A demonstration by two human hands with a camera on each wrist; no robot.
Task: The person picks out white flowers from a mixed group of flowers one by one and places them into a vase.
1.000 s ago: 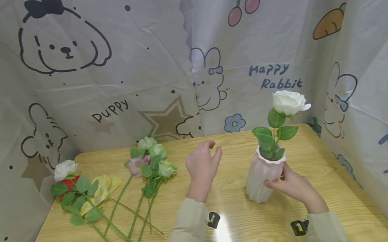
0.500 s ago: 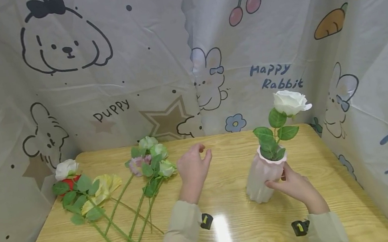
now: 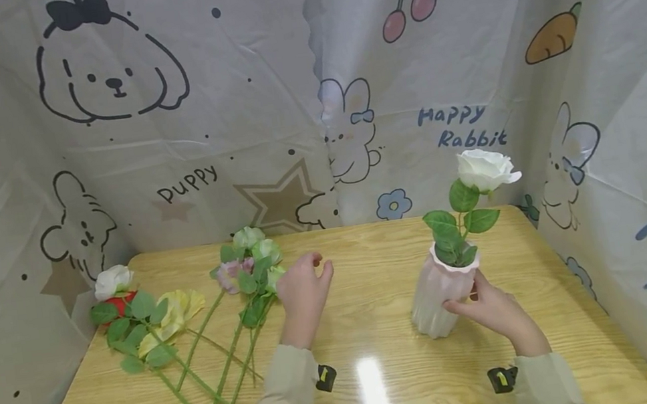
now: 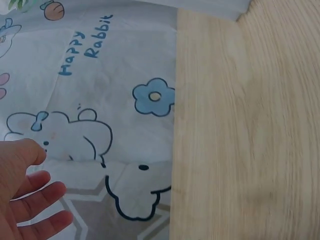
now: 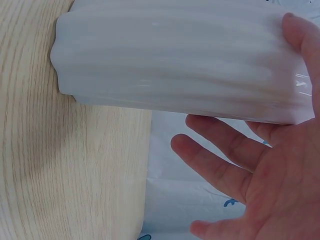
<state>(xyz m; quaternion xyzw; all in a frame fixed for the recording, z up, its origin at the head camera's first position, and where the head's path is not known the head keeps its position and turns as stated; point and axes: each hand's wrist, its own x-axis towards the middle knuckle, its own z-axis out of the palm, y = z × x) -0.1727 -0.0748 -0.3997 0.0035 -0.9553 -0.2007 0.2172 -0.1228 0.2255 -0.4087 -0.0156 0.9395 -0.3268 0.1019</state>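
Note:
My right hand [image 3: 497, 312] holds a pale pink, ribbed vase [image 3: 440, 299] near its rim, thumb on the near side and fingers reaching behind. In the right wrist view the vase [image 5: 175, 60] shows between thumb and index finger, the other fingers spread apart. A white rose [image 3: 486, 170] with green leaves stands in the vase and leans right. My left hand [image 3: 304, 292] hangs over the table with loosely bent fingers and holds nothing. It overlaps the edge of a bunch of pale green roses [image 3: 248, 238]. Beside these lies a mauve flower [image 3: 229, 275].
At the table's left lie a white rose [image 3: 113, 282], a red flower [image 3: 123, 300] and a yellow flower [image 3: 174, 316]. Their long green stems [image 3: 201, 392] cross toward the front edge. A printed cloth [image 3: 264, 115] encloses the back and sides of the wooden table [image 3: 375, 330].
My left hand has moved left, away from the vase and up to the pale green roses. The right hand, vase and standing white rose have stayed in place.

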